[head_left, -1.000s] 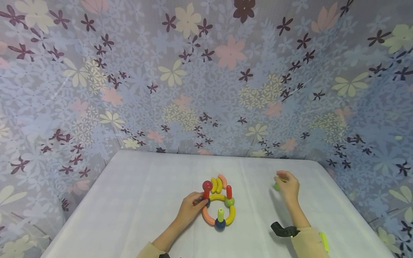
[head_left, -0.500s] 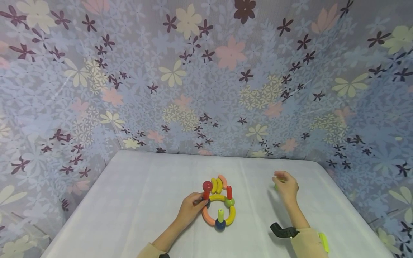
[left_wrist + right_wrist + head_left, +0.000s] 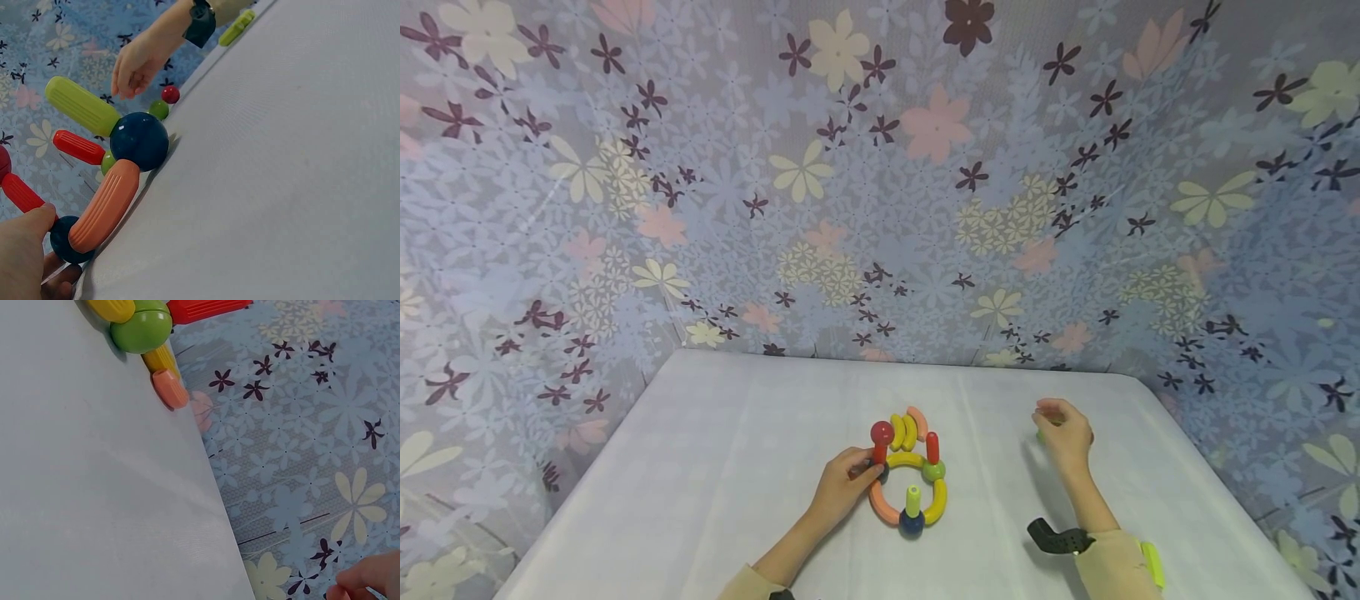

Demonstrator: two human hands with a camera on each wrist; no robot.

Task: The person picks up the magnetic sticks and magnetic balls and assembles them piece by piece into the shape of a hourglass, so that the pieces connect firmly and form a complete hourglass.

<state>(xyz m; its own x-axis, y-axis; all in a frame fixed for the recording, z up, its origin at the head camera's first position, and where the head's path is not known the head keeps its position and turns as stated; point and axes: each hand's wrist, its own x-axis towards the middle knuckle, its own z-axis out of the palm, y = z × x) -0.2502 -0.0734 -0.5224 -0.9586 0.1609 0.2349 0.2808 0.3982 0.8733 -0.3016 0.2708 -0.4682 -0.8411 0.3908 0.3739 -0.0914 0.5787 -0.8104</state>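
Note:
My left hand (image 3: pixel 842 483) grips the dark blue ball (image 3: pixel 65 239) at the left corner of a ring of toy rods and balls. Above that ball rises a red rod (image 3: pixel 24 192) topped by a red ball (image 3: pixel 882 432). The ring has a salmon curved rod (image 3: pixel 107 203), yellow curved rods (image 3: pixel 939 500), a green ball (image 3: pixel 933 471) bearing a red rod (image 3: pixel 932 447), and a near dark blue ball (image 3: pixel 912 522) bearing a lime rod (image 3: pixel 913 500). At the right, my right hand (image 3: pixel 1069 435) hovers with loosely bent fingers near a loose green ball (image 3: pixel 159 110), holding nothing visible.
Behind the ring lie loose yellow curved rods (image 3: pixel 903 432) and a salmon one (image 3: pixel 917 422). A loose red ball (image 3: pixel 170 94) sits beside the loose green one. By the right sleeve lies a lime piece (image 3: pixel 1152 565). A flowered curtain (image 3: pixel 880 208) borders the white table (image 3: pixel 737 417).
My right hand has shifted slightly to the left over the loose green ball. My left hand and the ring stay where they were.

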